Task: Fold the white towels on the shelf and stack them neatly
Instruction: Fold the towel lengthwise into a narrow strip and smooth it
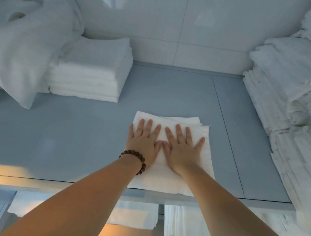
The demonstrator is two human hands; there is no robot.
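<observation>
White towel, folded into a rectangle, lies under two flat hands; the left hand, with a bracelet of dark brown beads at the wrist, and the right hand rest palm-down side by side on its far half, thumbs almost touching, fingers straight and spread, pressing and gripping nothing; the far layers of the towel sit slightly out of line, one corner poking out at the right; the towel lies near the front edge of a blue-grey shelf, right of centre; farther back on the left stands a stack of folded towels, square and even, and just beside it, touching its left side, slumps a heap of unfolded towels; along the right edge rises a tall pile of thinner white cloths; more white cloths hang over the edge of a lower shelf below; the step in hand looks like smoothing a finished fold; the next move would likely call for squaring the stray corner, sliding both hands under the towel, and carrying it level, back and left, onto the stack without letting the layers slip
</observation>
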